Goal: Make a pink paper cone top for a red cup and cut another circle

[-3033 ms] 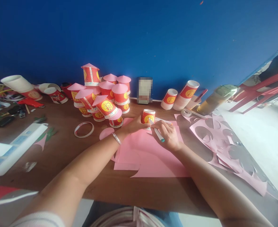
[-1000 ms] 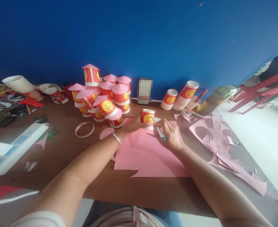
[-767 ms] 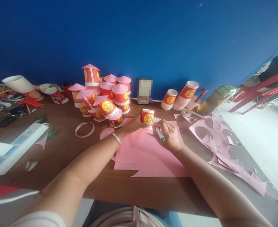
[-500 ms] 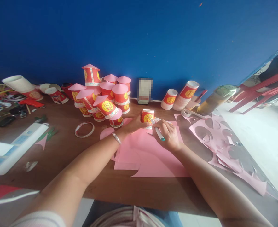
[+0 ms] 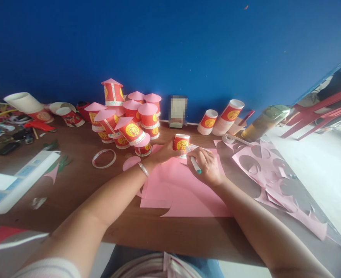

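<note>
A red paper cup (image 5: 181, 143) with a yellow emblem stands upright at the far edge of the pink paper (image 5: 182, 189). My left hand (image 5: 166, 151) grips the cup from its left side, and some of its fingers are hidden. My right hand (image 5: 204, 163) is closed around a white marker pen (image 5: 194, 163) with a teal end. The pen's upper part reaches the cup's right front; whether its tip touches cannot be made out. To the left, several red cups with pink paper cones (image 5: 131, 129) are piled up.
Two stacks of paper cups (image 5: 228, 116) stand at the back right, beside a bottle of yellowish liquid (image 5: 265, 122). Cut pink paper scraps (image 5: 270, 173) cover the right side. A tape roll (image 5: 103, 158), a power strip (image 5: 25, 179) and clutter lie left. A blue wall (image 5: 170, 50) rises behind.
Almost nothing differs. Both hands keep their places at the cup, and the marker pen has shifted only very slightly.
</note>
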